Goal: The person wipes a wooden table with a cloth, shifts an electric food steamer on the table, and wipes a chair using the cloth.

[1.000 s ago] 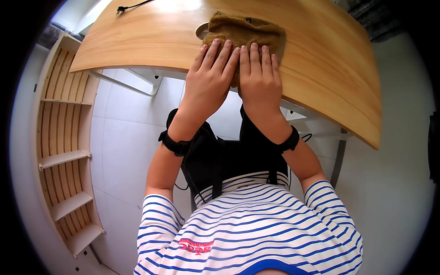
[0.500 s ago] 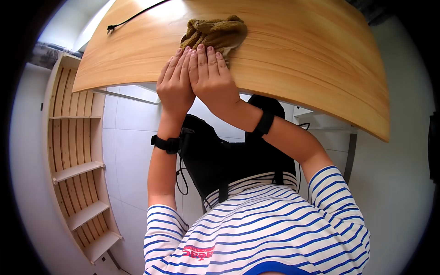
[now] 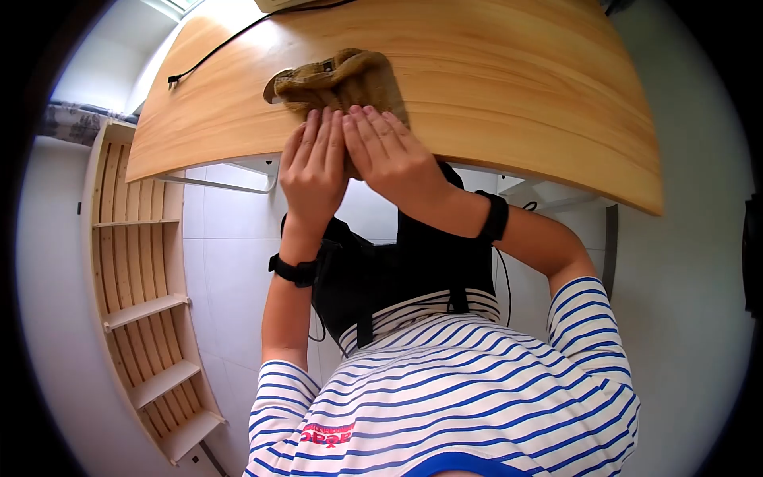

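Observation:
A brown cloth (image 3: 350, 79) lies bunched and creased near the front edge of the wooden table (image 3: 517, 103), with a pale curved rim showing at its left end. My left hand (image 3: 312, 167) lies on the near side of the cloth, its fingers stretched out and pointing away from me. Just to the right, my right hand (image 3: 397, 167) rests on the same cloth, also with straight fingers, angled to the left. The fingertips of both hands are close together. Part of the cloth is hidden under the hands.
A black cable (image 3: 230, 40) with a plug runs across the table's far left. The corner of a beige object (image 3: 290, 4) shows at the top edge. A slatted wooden shelf (image 3: 135, 270) stands to the left. Table legs and loose cables are below the tabletop.
Both hands and the cloth have moved left along the table, and the cloth's folds have changed shape. The view has shifted too, and more of the cable shows.

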`<state>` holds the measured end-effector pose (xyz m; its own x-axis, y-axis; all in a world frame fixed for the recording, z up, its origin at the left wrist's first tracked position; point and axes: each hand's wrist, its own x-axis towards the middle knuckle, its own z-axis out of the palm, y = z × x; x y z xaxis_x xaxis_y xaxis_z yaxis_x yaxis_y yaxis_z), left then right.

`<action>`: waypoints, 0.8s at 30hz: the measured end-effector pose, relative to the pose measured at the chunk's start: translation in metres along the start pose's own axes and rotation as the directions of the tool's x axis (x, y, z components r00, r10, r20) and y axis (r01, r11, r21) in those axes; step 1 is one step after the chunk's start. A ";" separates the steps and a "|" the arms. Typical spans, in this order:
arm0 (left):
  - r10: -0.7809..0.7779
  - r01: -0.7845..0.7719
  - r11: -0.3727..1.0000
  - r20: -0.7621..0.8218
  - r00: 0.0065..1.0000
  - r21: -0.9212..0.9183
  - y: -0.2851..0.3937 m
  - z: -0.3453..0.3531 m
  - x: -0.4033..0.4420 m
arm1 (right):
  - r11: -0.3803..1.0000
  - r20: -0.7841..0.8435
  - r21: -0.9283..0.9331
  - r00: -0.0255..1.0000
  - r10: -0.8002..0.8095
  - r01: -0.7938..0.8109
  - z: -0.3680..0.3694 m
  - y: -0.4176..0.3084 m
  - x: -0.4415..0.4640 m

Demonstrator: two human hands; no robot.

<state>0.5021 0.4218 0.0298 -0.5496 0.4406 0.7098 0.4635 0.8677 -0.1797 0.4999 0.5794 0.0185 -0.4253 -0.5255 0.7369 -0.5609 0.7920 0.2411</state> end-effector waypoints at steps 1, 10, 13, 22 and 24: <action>0.009 -0.009 0.999 -0.007 1.000 -0.037 0.014 0.003 0.007 | 1.000 0.038 -0.014 0.999 0.008 -0.008 -0.011 0.012 -0.009; 0.220 -0.237 0.945 -0.101 0.970 -0.226 0.146 0.032 0.079 | 0.968 0.088 -0.050 0.964 0.250 -0.247 -0.099 0.115 -0.099; 0.376 -0.407 0.877 -0.164 0.912 -0.255 0.186 0.037 0.102 | 0.903 -0.041 -0.244 0.934 0.355 -0.354 -0.111 0.130 -0.141; 0.317 -0.393 0.854 -0.259 0.912 -0.339 0.273 0.066 0.128 | 0.697 -0.192 -0.443 0.819 0.541 -0.564 -0.133 0.165 -0.175; 0.304 -0.372 0.879 -0.250 0.919 -0.298 0.275 0.069 0.124 | 0.710 -0.259 -0.313 0.776 0.575 -0.630 -0.123 0.168 -0.170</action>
<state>0.5136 0.7313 0.0218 -0.1907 0.6115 0.7679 0.8189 0.5305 -0.2190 0.5653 0.8406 0.0113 -0.4683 0.1279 0.8743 0.0922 0.9911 -0.0956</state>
